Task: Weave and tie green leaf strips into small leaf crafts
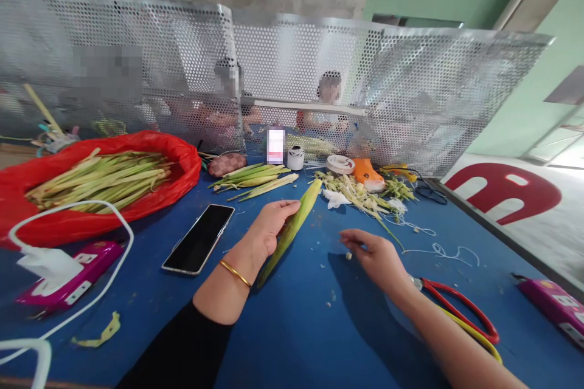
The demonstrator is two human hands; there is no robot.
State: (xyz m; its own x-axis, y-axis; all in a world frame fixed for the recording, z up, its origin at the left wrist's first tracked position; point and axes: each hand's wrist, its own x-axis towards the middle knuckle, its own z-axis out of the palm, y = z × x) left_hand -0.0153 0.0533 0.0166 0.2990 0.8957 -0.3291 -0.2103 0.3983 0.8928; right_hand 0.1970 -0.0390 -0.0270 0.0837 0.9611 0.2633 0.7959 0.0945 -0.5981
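A long, folded green corn husk (pixel 298 219) is held in my left hand (pixel 274 222), thumb and fingers closed on it. It points up and to the right over the blue table. My right hand (pixel 367 249) hovers to the right of it, its fingers loosely bent and apart, with nothing visibly gripped. Just under those fingertips is a small pale bit (pixel 349 256); whether it touches them I cannot tell. Beyond my left hand lie more husks (pixel 255 176). Red-and-yellow-handled scissors or pliers (pixel 460 310) lie partly hidden beneath my right forearm.
A red bag (pixel 182 164) of husk strips, a phone (pixel 199 240) and a purple power strip (pixel 91 261) occupy the left. Husk scraps (pixel 360 191), a tape roll (pixel 340 164) and white string (pixel 444 252) lie to the right. A perforated metal screen (pixel 292 61) stands behind, people beyond it.
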